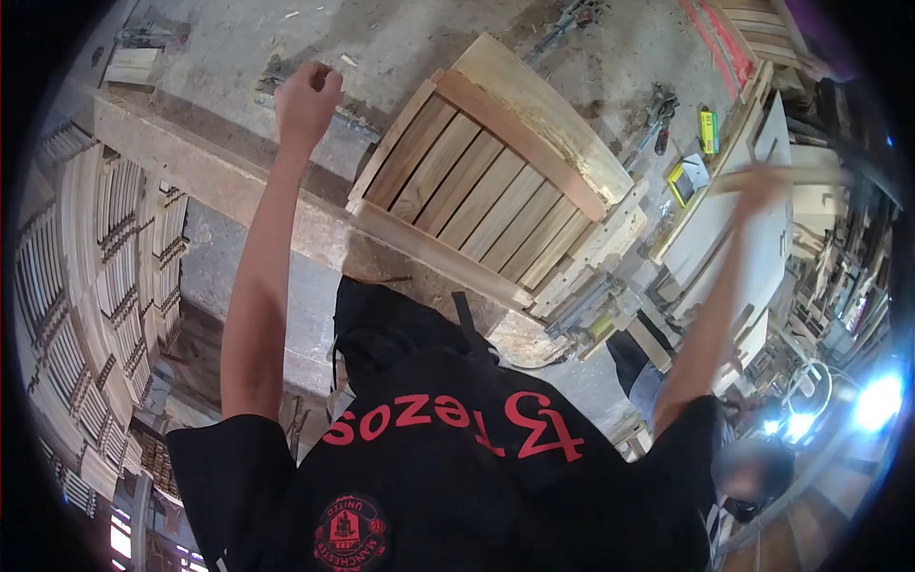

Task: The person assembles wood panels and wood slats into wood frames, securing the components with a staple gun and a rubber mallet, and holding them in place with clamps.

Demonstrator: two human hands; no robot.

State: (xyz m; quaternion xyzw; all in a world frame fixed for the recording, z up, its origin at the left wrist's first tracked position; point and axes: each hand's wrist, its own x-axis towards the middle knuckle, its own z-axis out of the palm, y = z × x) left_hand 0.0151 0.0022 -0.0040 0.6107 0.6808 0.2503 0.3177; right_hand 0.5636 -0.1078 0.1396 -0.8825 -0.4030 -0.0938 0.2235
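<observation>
My left hand (310,95) is over the workbench, left of a slatted wooden panel, its fingers curled closed. Whether anything is in them is hidden. A metal bar clamp (358,124) lies close by that hand. The slatted panel (477,186) has several parallel slats in a wooden frame, with a curved rail (519,138) along its far side. On the right, my right hand (761,191) is smeared by motion. It appears closed on a pale wooden strip (815,177), also blurred, above a white board.
A yellow-green box (708,131) and a yellow-and-black box (681,181) sit right of the panel, near another clamp (658,114). Stacked slatted wooden parts (119,257) fill the left side. A large white board (705,243) leans at right. Another person (753,477) is at lower right.
</observation>
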